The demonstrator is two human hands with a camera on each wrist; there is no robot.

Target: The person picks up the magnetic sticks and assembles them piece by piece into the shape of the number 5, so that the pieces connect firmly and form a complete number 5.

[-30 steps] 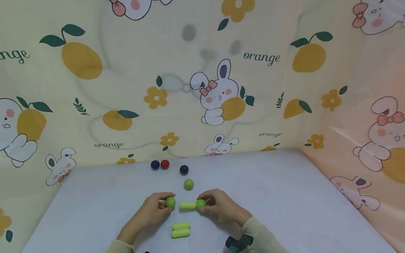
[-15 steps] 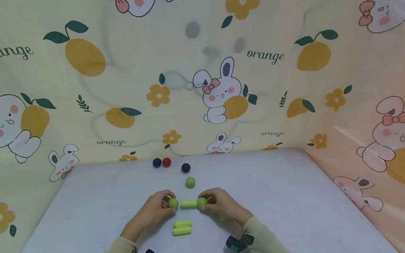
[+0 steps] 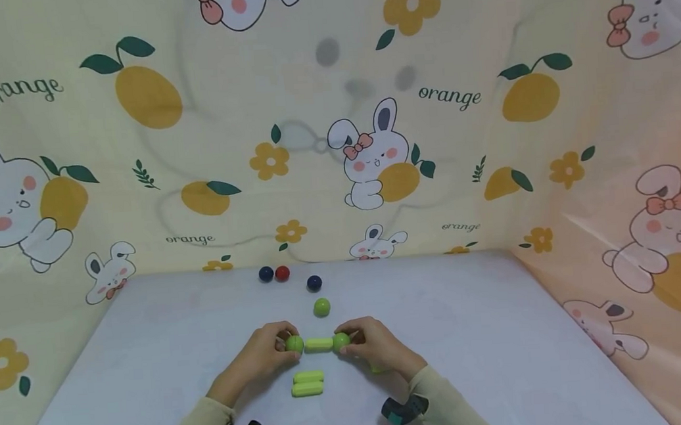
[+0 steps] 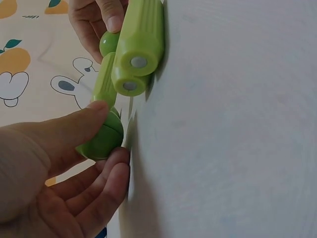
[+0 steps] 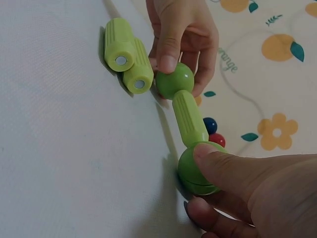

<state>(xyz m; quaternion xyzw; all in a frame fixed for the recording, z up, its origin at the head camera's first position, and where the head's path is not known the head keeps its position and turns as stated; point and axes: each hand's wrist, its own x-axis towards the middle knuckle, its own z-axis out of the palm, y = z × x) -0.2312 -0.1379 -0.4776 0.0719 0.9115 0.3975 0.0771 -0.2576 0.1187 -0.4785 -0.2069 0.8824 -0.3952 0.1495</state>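
In the head view my left hand (image 3: 264, 351) pinches a green ball (image 3: 294, 345) between thumb and fingers. My right hand (image 3: 376, 347) pinches another green ball (image 3: 342, 342). Between the balls lies a light-green ribbed rod (image 3: 319, 345); the right wrist view shows this rod (image 5: 189, 118) meeting both balls end to end, just above the white tabletop. Two more rods (image 3: 307, 383) lie side by side nearer me, and the left wrist view shows grey discs in the ends of these rods (image 4: 141, 37). Beneath my right wrist a bit of light green (image 3: 378, 369) peeks out, mostly hidden.
A loose green ball (image 3: 321, 307) sits beyond the hands. Farther back are a dark-blue ball (image 3: 314, 283), a second dark-blue ball (image 3: 266, 274) and a red ball (image 3: 282, 274). A printed cloth (image 3: 226, 102) hangs behind the white table (image 3: 473, 335).
My left hand has brought its ball rightward, closing the gap to the rod's left end. The right hand still holds its ball at the other end. The head view has shifted slightly.
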